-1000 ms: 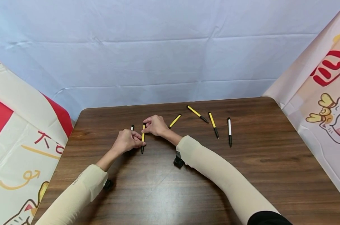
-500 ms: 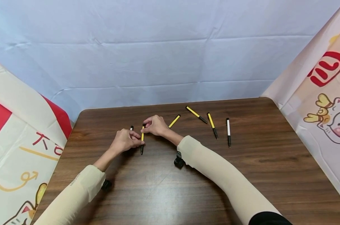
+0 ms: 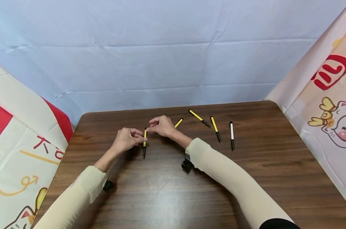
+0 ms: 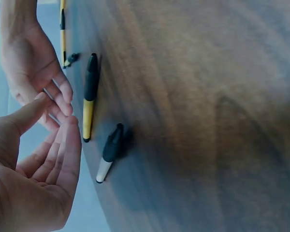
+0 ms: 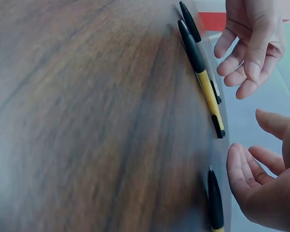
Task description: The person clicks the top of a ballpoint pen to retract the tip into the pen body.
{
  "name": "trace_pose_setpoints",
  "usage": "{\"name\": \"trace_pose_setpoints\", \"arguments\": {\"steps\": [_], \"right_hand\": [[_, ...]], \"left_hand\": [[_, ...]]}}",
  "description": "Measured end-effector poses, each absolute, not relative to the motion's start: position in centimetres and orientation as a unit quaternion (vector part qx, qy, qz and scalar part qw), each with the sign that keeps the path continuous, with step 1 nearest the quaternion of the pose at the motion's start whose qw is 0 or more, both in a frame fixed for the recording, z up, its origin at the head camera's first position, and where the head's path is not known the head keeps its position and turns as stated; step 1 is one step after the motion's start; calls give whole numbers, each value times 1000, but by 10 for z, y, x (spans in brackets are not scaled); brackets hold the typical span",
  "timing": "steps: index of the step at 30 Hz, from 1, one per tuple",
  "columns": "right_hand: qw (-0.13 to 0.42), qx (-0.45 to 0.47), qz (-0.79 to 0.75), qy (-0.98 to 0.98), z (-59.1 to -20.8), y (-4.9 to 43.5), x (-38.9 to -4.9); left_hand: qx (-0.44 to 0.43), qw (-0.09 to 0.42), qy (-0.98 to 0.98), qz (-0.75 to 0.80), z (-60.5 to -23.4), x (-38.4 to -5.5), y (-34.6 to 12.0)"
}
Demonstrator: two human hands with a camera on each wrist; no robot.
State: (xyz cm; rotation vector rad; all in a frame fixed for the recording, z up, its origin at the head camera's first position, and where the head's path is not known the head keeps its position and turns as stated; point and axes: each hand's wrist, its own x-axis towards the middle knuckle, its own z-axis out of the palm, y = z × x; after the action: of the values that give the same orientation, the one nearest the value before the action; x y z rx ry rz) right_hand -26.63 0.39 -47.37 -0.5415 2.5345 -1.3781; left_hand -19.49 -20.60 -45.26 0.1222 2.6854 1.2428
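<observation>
A yellow pen with a black grip [image 3: 144, 152] lies on the table, between my two hands. My left hand [image 3: 125, 140] hovers just over it from the left, fingers loosely bent and holding nothing, as the left wrist view shows. At the pen's far end is my right hand [image 3: 162, 126], its fingers relaxed and apart from the pen in the right wrist view. Beside this pen lies a white pen with a black grip [image 4: 108, 153], hidden behind my left hand in the head view. Another yellow pen [image 3: 178, 122] lies partly behind my right hand.
Farther right on the wooden table [image 3: 167, 190] lie two yellow pens, one slanted [image 3: 199, 118] near the back edge and one [image 3: 215, 128] closer in. A white pen [image 3: 231, 136] is rightmost. Pale cloth [image 3: 161, 63] hangs behind the table.
Both hands have let go of the yellow pen and lifted slightly. My right hand has drawn a little to the right, while the pen stays on the table.
</observation>
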Motion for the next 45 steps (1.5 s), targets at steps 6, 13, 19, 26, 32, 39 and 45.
{"name": "trace_pose_setpoints", "arguments": {"steps": [6, 13, 19, 26, 32, 39, 45], "right_hand": [[84, -186, -475, 856, -466, 16, -266], [86, -174, -487, 852, -459, 33, -263], [87, -158, -487, 854, -455, 48, -261], [81, -144, -485, 858, -452, 69, -261], [76, -139, -484, 861, -450, 88, -261], [73, -127, -484, 863, -448, 106, -264], [63, -106, -475, 871, -450, 125, -267]], "left_hand": [[41, 79, 895, 436, -449, -201, -203], [51, 70, 904, 420, -446, -204, -199], [46, 80, 896, 435, -444, -206, -194], [48, 97, 888, 446, -440, -209, -185], [55, 99, 890, 442, -441, -210, -180], [70, 99, 888, 443, -440, -212, -174], [76, 112, 883, 449, -444, -215, -169]]}}
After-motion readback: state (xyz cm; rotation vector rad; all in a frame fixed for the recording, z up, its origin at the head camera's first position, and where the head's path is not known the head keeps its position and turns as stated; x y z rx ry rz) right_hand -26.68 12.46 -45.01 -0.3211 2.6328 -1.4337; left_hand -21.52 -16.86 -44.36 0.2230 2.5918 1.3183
